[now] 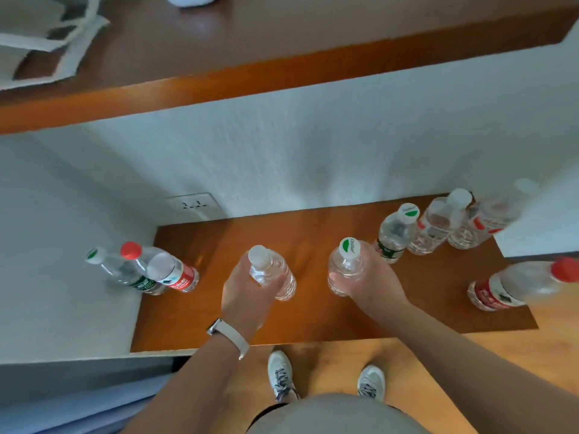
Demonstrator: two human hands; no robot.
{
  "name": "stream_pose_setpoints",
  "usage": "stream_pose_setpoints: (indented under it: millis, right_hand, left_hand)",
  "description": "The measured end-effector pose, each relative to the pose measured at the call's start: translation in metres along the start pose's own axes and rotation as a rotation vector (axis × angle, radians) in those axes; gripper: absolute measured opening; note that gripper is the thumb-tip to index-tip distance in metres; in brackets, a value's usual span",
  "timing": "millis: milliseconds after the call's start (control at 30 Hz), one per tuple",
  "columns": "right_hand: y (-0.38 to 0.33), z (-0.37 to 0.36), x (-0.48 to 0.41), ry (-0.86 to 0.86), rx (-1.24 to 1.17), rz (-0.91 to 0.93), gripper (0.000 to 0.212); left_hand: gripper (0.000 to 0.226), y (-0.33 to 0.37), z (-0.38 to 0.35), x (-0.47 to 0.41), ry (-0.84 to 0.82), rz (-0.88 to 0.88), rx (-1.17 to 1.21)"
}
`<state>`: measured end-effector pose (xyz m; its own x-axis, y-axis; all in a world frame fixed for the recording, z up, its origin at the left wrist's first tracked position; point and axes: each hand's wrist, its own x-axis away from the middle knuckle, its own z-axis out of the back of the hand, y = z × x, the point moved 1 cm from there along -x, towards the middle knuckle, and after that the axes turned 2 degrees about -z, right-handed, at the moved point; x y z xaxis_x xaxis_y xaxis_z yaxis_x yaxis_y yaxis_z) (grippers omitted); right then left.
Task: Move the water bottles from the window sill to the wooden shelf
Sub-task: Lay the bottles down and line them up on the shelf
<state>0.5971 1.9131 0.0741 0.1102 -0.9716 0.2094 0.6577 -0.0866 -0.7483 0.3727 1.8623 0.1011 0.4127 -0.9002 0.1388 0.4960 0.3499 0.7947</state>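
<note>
At the shelf (200, 314), fingers (273, 284) around two bottles (269, 266) (346, 263).

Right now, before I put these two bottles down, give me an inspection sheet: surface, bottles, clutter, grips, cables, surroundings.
Surface: wooden shelf, brown and glossy.
Job's things: white-capped bottle and green-capped bottle are in hand. A left group and a right group stand at the shelf ends. A lone red-capped bottle is near the right front corner.
Clutter: white bag on the upper ledge.
Grips: left hand holds the white-capped bottle; right hand holds the green-capped bottle.
Cables: nothing seen; wall socket has nothing plugged in.
Surroundings: white wall, wood floor, shoes.
</note>
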Motion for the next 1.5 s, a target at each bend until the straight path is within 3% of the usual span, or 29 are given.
stream_pose_setpoints:
  millis: [333,700,1133,1500]
  right_hand:
    - [-0.085,-0.074,-0.025,-0.176,0.037,0.140,0.059]
    - [-0.130,-0.130,-0.049,-0.312,0.063,0.266,0.059]
    - [-0.140,-0.151,-0.060,-0.424,0.127,0.299,0.059]
    - [-0.146,-0.135,-0.059,-0.510,0.172,0.333,0.073]
  left_hand:
    - [0.060,-0.060,0.067,-0.039,0.226,0.102,-0.055]
    - [0.066,-0.078,0.080,-0.059,0.364,0.171,-0.091]
    - [0.074,-0.079,0.075,-0.062,0.414,0.193,-0.087]
    - [0.071,-0.048,0.101,-0.062,0.363,0.109,-0.092]
